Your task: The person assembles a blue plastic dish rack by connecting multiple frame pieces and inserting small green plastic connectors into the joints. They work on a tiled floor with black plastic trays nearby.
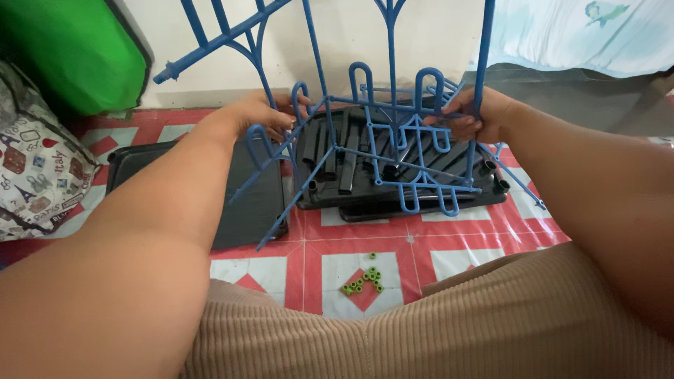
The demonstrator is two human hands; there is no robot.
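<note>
- Above the black plastic trays (393,200), both hands hold the blue plastic lattice frame (382,133) upright: left hand (260,116) and right hand (474,112) each closed around a bar.
- Frame looks partly joined; black tubes (347,158) and small green rings (365,279) lie unused on the red-and-white floor mat (330,242).

Blue plastic lattice frame (382,151) with looped hooks, upright and tilted, above black trays on the floor

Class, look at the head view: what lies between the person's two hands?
Between the left hand and the right hand, the head view shows the blue frame they grip, with black tubes on a tray behind.
</note>
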